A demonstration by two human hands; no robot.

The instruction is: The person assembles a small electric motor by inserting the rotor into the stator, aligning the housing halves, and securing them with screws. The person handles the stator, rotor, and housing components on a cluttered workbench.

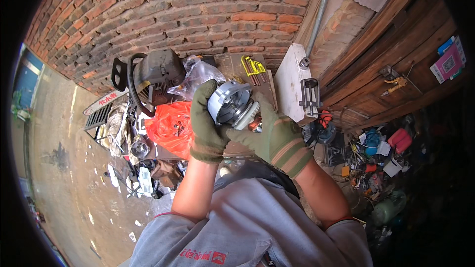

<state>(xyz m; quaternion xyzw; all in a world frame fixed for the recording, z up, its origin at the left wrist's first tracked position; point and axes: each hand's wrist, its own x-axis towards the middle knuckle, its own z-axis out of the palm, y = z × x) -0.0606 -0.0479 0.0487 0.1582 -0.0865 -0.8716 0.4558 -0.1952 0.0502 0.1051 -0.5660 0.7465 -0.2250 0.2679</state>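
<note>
In front of my chest, both gloved hands hold a rounded grey metal housing and a motor-like part with a white ring. My left hand (pixel 204 131) wears a green knit glove and is closed round the left side of the grey housing (pixel 226 98), whose open side faces right. My right hand (pixel 277 138), in a matching glove, grips the white-ringed part (pixel 247 115) from the right. Reddish copper colour shows beside that ring. The two parts touch or overlap at the housing's opening; how far one sits inside the other is hidden.
A chainsaw (pixel 161 69) and a clear plastic bag (pixel 200 76) lie on the bench below the brick wall (pixel 222 12). Nearer are a red plastic bag (pixel 170 127) and a yellow hex key set (pixel 255 69). At right stand a white block (pixel 289 83) and a wooden door (pixel 366 91); scrap parts (pixel 373 155) litter the floor.
</note>
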